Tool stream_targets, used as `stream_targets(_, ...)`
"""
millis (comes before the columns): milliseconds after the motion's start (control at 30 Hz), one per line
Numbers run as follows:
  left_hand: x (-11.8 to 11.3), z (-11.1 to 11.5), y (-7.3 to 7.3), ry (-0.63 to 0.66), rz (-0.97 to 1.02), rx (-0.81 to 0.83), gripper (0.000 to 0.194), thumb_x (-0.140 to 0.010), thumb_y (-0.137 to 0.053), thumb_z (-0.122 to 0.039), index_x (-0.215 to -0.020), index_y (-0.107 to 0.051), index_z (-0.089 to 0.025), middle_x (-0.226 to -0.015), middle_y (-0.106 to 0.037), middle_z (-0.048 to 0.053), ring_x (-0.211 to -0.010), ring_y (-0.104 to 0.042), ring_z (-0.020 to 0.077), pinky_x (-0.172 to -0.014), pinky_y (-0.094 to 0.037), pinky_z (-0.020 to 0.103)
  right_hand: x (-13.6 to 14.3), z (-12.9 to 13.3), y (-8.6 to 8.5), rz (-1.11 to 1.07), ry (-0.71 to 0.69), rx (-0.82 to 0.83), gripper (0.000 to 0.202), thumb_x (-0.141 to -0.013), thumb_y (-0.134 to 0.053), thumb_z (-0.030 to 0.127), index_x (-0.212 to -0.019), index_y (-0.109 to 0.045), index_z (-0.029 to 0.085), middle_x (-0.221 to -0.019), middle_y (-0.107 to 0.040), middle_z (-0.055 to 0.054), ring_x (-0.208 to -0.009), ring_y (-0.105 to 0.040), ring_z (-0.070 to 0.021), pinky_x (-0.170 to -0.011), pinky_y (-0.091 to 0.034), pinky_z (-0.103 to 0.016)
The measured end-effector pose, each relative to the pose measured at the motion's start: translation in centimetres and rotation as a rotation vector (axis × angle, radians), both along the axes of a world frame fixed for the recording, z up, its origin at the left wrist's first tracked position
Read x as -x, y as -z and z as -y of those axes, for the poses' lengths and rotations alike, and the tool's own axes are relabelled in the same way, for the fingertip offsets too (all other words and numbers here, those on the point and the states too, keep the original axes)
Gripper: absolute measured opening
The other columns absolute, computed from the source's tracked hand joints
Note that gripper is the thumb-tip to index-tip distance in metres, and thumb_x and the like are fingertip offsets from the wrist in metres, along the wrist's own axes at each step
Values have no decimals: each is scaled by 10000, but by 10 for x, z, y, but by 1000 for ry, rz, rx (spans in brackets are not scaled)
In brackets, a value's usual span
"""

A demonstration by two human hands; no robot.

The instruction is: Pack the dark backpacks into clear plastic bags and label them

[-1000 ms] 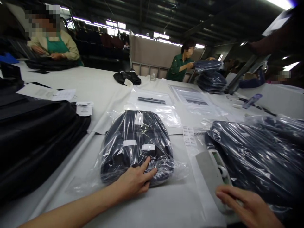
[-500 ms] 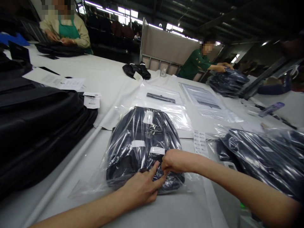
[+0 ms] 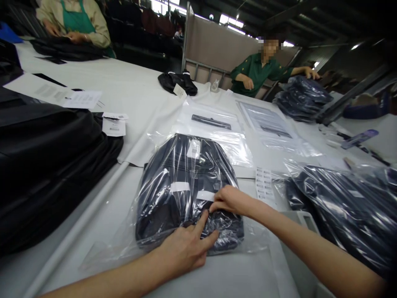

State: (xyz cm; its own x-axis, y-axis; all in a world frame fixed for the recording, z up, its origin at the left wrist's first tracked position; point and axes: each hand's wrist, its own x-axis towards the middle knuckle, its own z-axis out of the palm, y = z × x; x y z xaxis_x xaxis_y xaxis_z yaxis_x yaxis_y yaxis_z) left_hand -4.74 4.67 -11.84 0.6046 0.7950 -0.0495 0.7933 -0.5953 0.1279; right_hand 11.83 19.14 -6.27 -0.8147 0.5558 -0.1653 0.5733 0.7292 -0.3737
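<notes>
A dark garment (image 3: 164, 174) lies folded inside a clear plastic bag on the white table (image 3: 136, 99), with white paper strips on it. My left hand (image 3: 187, 248) rests on the lower part of the bag, index finger and thumb spread apart over the plastic. Just above and to the right, my right hand (image 3: 228, 200) is closed with its fingertips pressed together at the bag's surface, close to my left index fingertip. What those fingertips pinch, if anything, is too small to make out.
Black garments (image 3: 46, 165) with tags fill the left. Flat plastic bags (image 3: 214, 128) lie behind, and a barcode label sheet (image 3: 263, 184) lies right of the bagged garment. Bagged dark garments (image 3: 344, 198) are piled at right. Two people stand across the table, one beside a bagged stack (image 3: 302, 97).
My right hand has shifted slightly up and its fingertips now sit nearer my left index fingertip. The person at back right has drawn one hand away from the stack. The view has shifted slightly.
</notes>
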Motion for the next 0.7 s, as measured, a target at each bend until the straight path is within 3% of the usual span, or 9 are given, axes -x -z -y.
stream_targets(67, 0, 1, 0, -1, 3, -5, 624, -785, -525, -229, -1352, -265, -254, -1430, -217, 307, -768, -651, 272, -594, -563, 432, -4, 17, -5, -244, 247, 89, 344, -863, -501, 475, -716, -608, 182, -577, -601, -1, -526, -524, -119, -506, -343, -223)
stream_targets(133, 0, 1, -2, -5, 19, -11, 606, -783, -525, -233, -1342, -294, -255, -1436, -224, 287, -778, -652, 278, -594, -564, 438, -1, 42, 0, -462, 446, 382, 350, -883, -426, 519, -828, -547, 196, -549, -573, 27, -443, -484, -103, -433, -334, -204)
stream_targets(200, 0, 2, -4, -10, 57, -14, 529, -777, -530, -234, -1285, -386, -259, -1426, -292, 227, -808, -650, 280, -606, -569, 429, 9, 64, 17, -620, 530, 755, 411, -862, -389, 599, -869, -494, 202, -512, -551, 47, -352, -429, -87, -348, -295, -183)
stream_targets(300, 6, 3, -10, 21, 253, -13, 393, -783, -536, -234, -1173, -496, -252, -1321, -448, 146, -856, -644, 250, -641, -571, 347, 26, 80, 53, -946, 687, 959, 442, -831, -405, 639, -806, -450, 200, -489, -519, 55, -320, -391, -71, -312, -271, -165)
stream_targets(367, 16, 4, -13, 47, 529, -85, 325, -821, -486, -185, -1142, -509, -232, -1224, -531, 116, -903, -635, 194, -705, -551, 257, 31, 81, 70, -1112, 744, 954, 431, -845, -392, 625, -793, -441, 199, -527, -527, 42, -362, -423, -76, -339, -312, -171)
stream_targets(467, 42, 10, -15, 60, 738, -283, 305, -872, -503, -244, -1172, -471, -196, -1129, -588, 114, -983, -601, 183, -811, -514, 254, 29, 82, 75, -1081, 574, 797, 387, -866, -419, 569, -881, -500, 191, -708, -560, -1, -520, -489, -95, -456, -411, -206)
stream_targets(567, 71, 18, -19, -58, 429, -327, 667, -722, -688, -510, -1244, -420, -192, -1170, -547, 159, -989, -557, 288, -835, -488, 431, 24, 87, 67, -876, 319, 499, 425, -760, -636, 486, -1077, -529, 224, -904, -540, -20, -649, -473, -116, -542, -413, -233)
stream_targets(633, 84, 22, -27, -191, 265, -233, 755, -649, -754, -498, -1252, -413, -199, -1135, -548, 140, -956, -539, 291, -810, -476, 446, 25, 90, 63, -743, 213, 338, 573, -668, -741, 428, -1165, -515, 252, -952, -534, -18, -687, -466, -131, -573, -397, -247)
stream_targets(700, 89, 22, -37, -274, 221, -107, 705, -650, -787, -390, -1226, -431, -192, -1049, -570, 94, -935, -527, 265, -797, -469, 399, 29, 91, 62, -650, 182, 242, 604, -642, -772, 376, -1181, -527, 261, -916, -539, -7, -697, -470, -139, -604, -385, -259)
